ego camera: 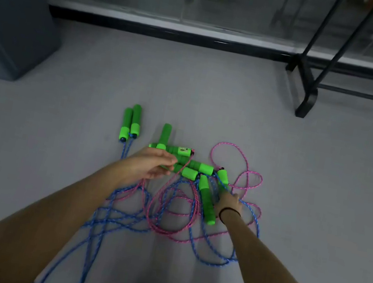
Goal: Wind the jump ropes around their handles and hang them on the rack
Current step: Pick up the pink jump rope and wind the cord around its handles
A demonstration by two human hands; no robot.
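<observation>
The pale grey floor (pixel 299 173) carried everything. The black metal rack (pixel 309 88) stood well apart at my far right, bare of ropes where I could see it. The blue and pink braided jump ropes (pixel 166 222) lay tangled before me. I counted eight green foam handles (pixel 207 202). My left hand (pixel 151 166) gripped two of them. My right hand (pixel 229 202) reached into the tangle with its fingers hidden, so I could not tell its hold.

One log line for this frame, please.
left hand: at green handles, grip unclear | right hand: among ropes, grip unclear | ropes: tangled on floor | rack: standing nearby
</observation>
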